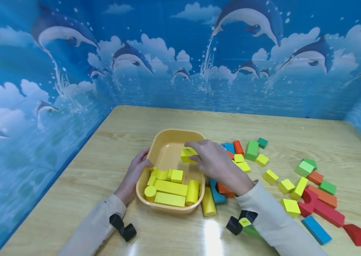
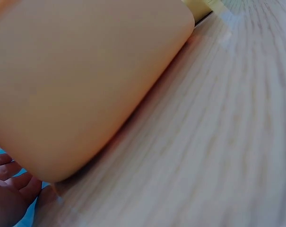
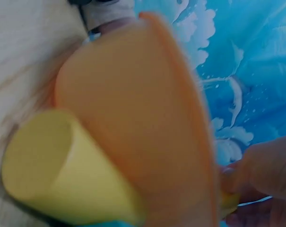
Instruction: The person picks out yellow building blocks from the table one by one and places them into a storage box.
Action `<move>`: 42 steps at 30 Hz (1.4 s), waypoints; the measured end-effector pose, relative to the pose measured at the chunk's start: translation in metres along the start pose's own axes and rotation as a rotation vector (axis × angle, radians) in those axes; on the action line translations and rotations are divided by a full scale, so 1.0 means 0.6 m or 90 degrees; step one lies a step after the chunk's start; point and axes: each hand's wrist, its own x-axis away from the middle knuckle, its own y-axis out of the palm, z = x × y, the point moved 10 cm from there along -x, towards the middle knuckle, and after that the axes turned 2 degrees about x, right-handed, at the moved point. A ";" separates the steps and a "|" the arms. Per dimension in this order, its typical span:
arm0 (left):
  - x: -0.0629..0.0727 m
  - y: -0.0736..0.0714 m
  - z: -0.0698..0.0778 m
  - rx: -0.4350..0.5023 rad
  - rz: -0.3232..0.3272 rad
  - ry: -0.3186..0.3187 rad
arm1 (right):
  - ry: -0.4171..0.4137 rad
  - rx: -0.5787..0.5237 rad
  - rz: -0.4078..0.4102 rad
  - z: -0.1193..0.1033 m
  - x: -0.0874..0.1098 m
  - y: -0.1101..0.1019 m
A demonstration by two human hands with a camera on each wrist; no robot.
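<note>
A tan plastic bin (image 1: 174, 209) stands on the table with several yellow blocks in its near half, among them long bars (image 1: 171, 187) and a cylinder (image 1: 192, 192). My left hand (image 1: 134, 174) grips the bin's left rim, thumb over the edge; in the left wrist view its fingers (image 2: 20, 182) lie at the bin's outer wall. Over the bin's right side, my right hand (image 1: 214, 160) pinches a yellow block (image 1: 187, 155) between thumb and fingers. The right wrist view shows that hand (image 3: 268, 175) beyond the rim, its block mostly hidden.
A yellow cylinder (image 1: 209, 202) lies against the bin's right outer wall, beside a blue arch block (image 1: 218, 192). Farther right, several loose blocks are scattered, including a green block (image 1: 251, 150), a red bar (image 1: 329, 212) and a blue bar (image 1: 316, 229). A dolphin-printed curtain (image 1: 180, 92) borders the table.
</note>
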 end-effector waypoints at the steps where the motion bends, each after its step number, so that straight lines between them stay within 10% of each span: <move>1: -0.001 0.001 0.000 -0.001 0.001 0.001 | 0.006 -0.005 0.008 0.004 -0.001 0.000; 19: 0.004 0.002 -0.003 0.023 -0.030 0.007 | -0.002 -0.045 -0.180 -0.065 -0.100 0.094; 36: 0.002 0.005 -0.002 -0.001 -0.027 -0.002 | -0.028 -0.105 -0.192 -0.062 -0.082 0.116; 42: 0.003 0.004 -0.001 0.005 -0.026 -0.004 | -0.036 -0.110 -0.135 -0.039 -0.070 0.068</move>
